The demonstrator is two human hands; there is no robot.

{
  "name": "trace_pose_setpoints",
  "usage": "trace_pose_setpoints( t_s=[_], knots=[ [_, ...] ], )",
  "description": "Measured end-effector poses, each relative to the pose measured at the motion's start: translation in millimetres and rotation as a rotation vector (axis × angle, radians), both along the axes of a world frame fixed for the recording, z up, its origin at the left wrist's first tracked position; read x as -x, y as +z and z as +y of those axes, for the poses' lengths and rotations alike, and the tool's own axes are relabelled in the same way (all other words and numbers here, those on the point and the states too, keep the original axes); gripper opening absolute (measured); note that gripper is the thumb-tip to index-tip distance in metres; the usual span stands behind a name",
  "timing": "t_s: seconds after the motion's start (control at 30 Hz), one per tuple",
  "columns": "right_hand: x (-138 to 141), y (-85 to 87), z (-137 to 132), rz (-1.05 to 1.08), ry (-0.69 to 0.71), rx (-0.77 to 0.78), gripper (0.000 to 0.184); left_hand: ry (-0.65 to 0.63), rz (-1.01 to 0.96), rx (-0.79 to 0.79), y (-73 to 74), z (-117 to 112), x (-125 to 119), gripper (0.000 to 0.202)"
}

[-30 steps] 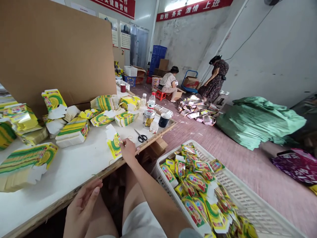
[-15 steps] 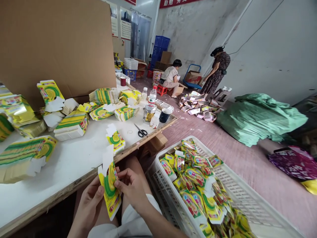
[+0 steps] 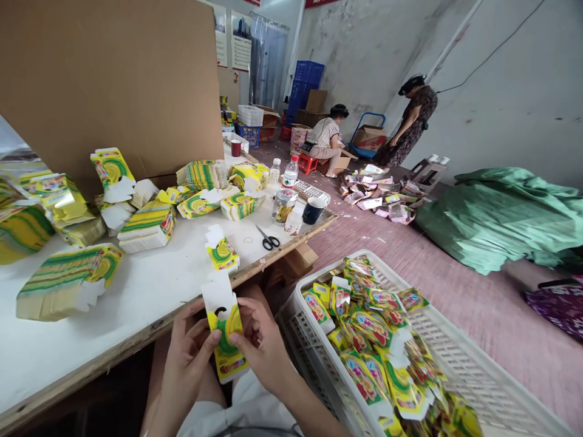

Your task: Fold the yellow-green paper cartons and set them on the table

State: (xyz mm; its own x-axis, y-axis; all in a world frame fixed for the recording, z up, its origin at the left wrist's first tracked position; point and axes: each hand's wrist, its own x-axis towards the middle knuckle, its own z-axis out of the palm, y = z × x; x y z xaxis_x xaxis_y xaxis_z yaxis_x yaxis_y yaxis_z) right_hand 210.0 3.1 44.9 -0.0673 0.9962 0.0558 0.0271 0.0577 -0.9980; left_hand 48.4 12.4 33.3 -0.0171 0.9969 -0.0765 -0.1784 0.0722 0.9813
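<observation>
Both thumbs press: left hand [image 3: 189, 347] and right hand [image 3: 263, 345], in the head view, hold a slim yellow-and-green cardboard carton with white flaps [image 3: 225, 347] between them, its long axis pointing toward the white tabletop [image 3: 157, 284]; the right is nearer the white latticed plastic basket [image 3: 450, 332].

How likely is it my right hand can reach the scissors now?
Probably yes: the scissors lie near the table edge with nothing visibly between, though your right hand would first have to release the yellow carton.

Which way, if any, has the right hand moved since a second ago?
Yes: the right hand has drawn back from the table, away from the scissors.
</observation>
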Motion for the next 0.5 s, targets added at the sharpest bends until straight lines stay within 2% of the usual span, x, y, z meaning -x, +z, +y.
trace_pose_setpoints(
  t_s=[0.07, 0.2, 0.27, 0.4, 0.5],
  knots=[
    [-11, 3.7, 0, 0.023, 0.083, -0.018, 0.048, -0.114, 0.014, 0.010, 5.1, -2, 2, 0.048],
    [-28, 12.5, 2, -0.057, 0.182, 0.004, 0.023, -0.337, 0.002, 0.049, 11.8, -7, 4, 0.028],
    [-31, 16.5, 3, -0.136, 0.166, -0.036, 0.011, -0.402, -0.032, 0.073, 14.1, -9, 3, 0.034],
    [-33, 20.3, 6, -0.138, 0.078, -0.181, 0.018, -0.469, -0.127, 0.106, 18.3, -11, -1, 0.067],
    [-35, 20.7, 8, -0.147, 0.118, -0.190, 0.025, -0.520, -0.131, 0.131, 19.6, -13, -3, 0.059]
  ],
)
